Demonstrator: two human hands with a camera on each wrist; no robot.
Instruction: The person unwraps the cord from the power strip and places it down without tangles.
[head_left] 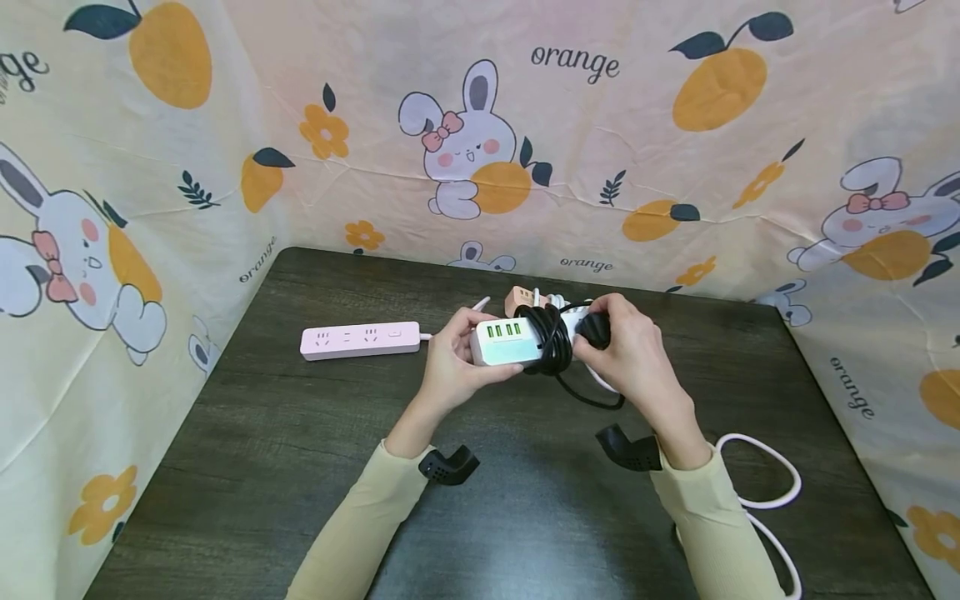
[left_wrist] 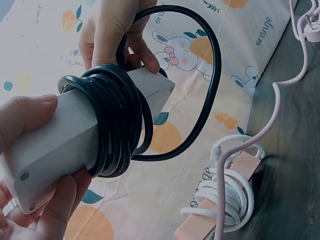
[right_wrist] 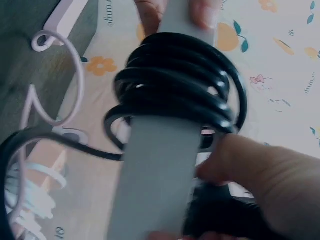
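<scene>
A white power strip (head_left: 498,343) with green USB ports is held up in both hands. My left hand (head_left: 453,358) grips its left end, thumb and fingers on opposite sides. Around its middle run several turns of black cable (head_left: 553,337), also plain in the left wrist view as coils (left_wrist: 117,120) with one loose loop. At the other end, my right hand (head_left: 630,346) holds the strip together with a black plug (head_left: 595,329). In the right wrist view the thumb (right_wrist: 235,157) presses beside the lowest coil.
A pink power strip (head_left: 360,340) lies to the left on the dark table (head_left: 247,467). Behind the hands is a peach strip (left_wrist: 245,167) wound with white cable (left_wrist: 227,192). A pale pink cord (head_left: 776,504) loops at the right. Printed cloth (head_left: 337,75) surrounds the table's back and sides.
</scene>
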